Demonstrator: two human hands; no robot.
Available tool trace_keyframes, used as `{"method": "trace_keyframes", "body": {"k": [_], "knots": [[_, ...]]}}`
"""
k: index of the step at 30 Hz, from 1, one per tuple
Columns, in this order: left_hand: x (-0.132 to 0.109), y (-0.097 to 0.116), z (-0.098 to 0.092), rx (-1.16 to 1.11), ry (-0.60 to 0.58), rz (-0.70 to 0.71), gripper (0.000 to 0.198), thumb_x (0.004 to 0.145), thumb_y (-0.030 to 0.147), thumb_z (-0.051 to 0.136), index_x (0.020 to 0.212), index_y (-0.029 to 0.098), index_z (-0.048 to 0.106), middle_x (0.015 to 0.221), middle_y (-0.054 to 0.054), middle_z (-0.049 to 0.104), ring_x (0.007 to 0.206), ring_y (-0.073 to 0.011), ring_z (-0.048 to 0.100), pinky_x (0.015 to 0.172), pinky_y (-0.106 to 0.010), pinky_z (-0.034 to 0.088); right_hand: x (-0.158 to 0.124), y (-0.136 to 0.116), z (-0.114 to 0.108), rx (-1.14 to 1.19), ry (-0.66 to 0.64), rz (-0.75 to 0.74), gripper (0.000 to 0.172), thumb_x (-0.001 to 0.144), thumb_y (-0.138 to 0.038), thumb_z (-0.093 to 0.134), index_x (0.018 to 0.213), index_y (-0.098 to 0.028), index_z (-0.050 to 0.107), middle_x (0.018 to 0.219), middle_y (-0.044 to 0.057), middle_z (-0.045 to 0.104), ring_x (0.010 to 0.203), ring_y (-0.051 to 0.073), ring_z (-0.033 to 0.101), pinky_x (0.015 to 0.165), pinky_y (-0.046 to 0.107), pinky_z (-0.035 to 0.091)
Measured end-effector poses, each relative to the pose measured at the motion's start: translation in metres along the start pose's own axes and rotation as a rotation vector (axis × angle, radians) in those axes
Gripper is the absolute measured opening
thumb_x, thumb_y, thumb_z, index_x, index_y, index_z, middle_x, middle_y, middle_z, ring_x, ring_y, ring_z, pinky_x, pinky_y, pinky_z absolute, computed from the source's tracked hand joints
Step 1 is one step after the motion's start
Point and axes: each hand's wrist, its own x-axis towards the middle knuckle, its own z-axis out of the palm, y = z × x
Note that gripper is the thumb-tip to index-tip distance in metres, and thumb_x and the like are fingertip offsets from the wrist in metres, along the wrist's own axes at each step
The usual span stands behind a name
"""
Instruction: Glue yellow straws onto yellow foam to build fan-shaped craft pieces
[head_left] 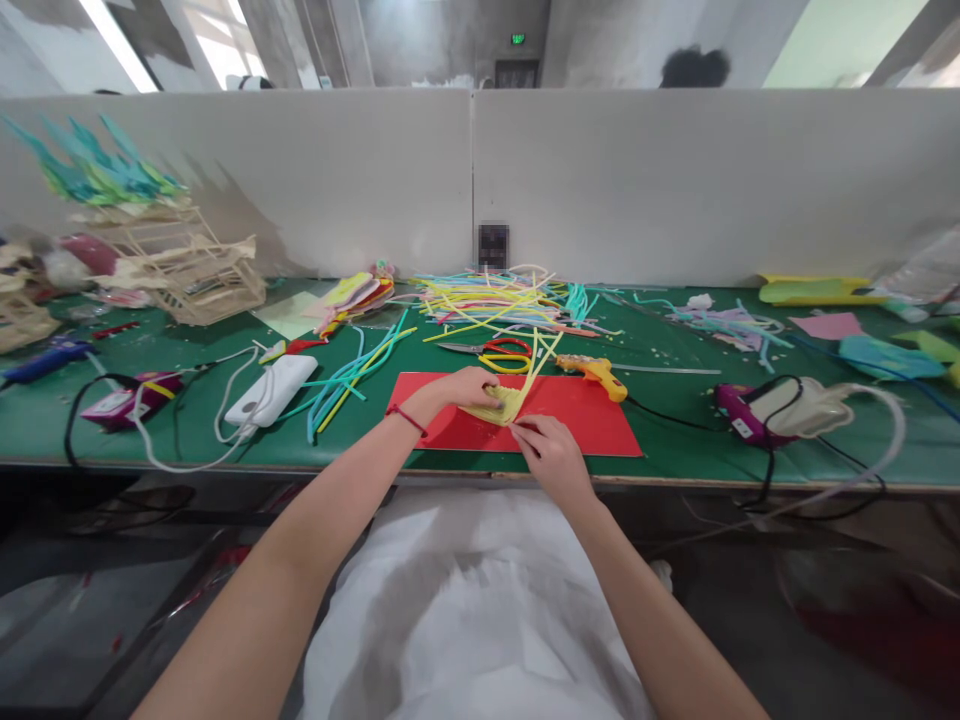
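A small yellow woven piece of thin strips point(507, 402) lies over a red board point(600, 425), with several loose strip ends rising from its far right side. My left hand point(471, 388), a red cord at its wrist, is closed on the far left part of the piece, fingertips curled onto it. At the near right edge, my right hand point(551, 452) pinches the piece or one of its strips; the exact grip is too small to tell. Just beyond the board are scissors point(480, 350) with red and yellow handles. An orange-yellow glue gun point(596, 376) rests at its far right edge.
Colourful strips point(495, 305) are heaped against the grey partition point(675, 180). Blue and yellow strips point(360, 370) and a white box-shaped device point(271, 390) with cables lie left. A purple box point(750, 415) with cords stands right. Pale frame structures point(202, 275) stand far left.
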Motion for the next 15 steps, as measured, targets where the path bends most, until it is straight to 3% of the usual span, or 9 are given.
{"method": "trace_keyframes", "body": {"k": [10,15], "knots": [[-0.007,0.007,0.003,0.117,0.081,-0.024,0.016,0.072,0.030,0.058,0.073,0.015,0.057,0.076,-0.002,0.057,0.068,-0.0137,0.046,0.058,-0.024,0.031,0.000,0.000,0.000,0.024,-0.018,0.017,0.027,0.093,-0.023,0.044,0.097,-0.022,0.071,0.096,0.009,0.067,0.090,0.020,0.059,0.079,0.035,0.046],[-0.022,0.017,0.013,0.223,0.348,0.029,0.018,0.077,0.022,0.056,0.093,0.016,0.057,0.103,-0.007,0.058,0.095,-0.0204,0.051,0.080,-0.029,0.040,0.000,0.000,0.000,0.014,-0.033,0.012,0.025,0.092,-0.022,0.046,0.095,-0.019,0.071,0.096,0.009,0.068,0.089,0.020,0.059,0.079,0.035,0.046]]}}
